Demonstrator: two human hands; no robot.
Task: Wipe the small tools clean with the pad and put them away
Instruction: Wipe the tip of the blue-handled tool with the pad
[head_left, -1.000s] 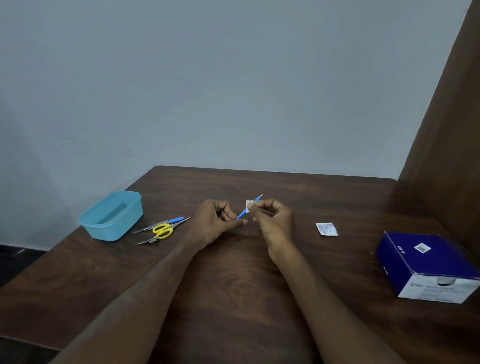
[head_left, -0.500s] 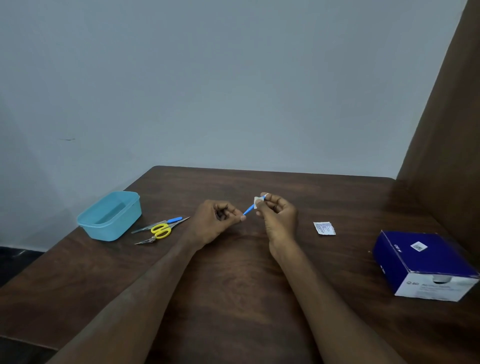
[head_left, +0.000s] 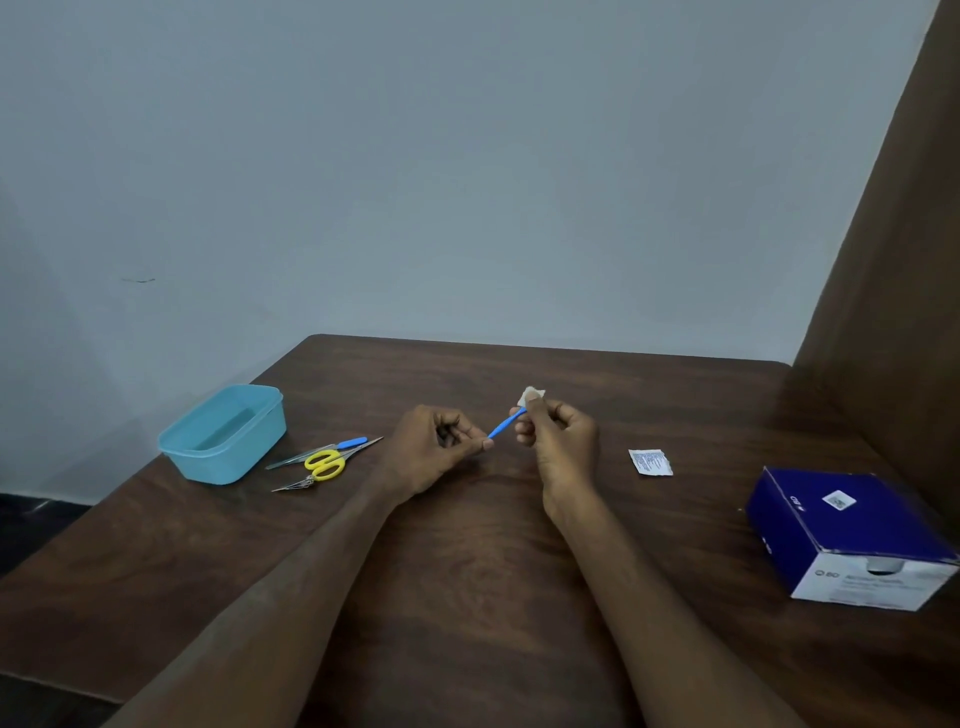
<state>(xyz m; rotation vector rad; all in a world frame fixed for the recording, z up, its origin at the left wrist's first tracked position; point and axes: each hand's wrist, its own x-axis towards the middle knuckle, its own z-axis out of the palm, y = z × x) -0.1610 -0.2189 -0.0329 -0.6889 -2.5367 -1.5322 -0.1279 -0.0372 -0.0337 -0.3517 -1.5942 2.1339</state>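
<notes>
Since 0.5 s ago our right hand has slid the pinched pad further up the blue tool; our left hand pinches its lower end, right of the tub.

The blue tool's tip vanishes inside the pad, its other end behind the left hand's fingers; right of it, the sachet's print is unreadable.

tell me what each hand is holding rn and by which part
The left hand pinches the blue tool by its near end. The right hand pinches the white pad around the tool's far end.
</notes>
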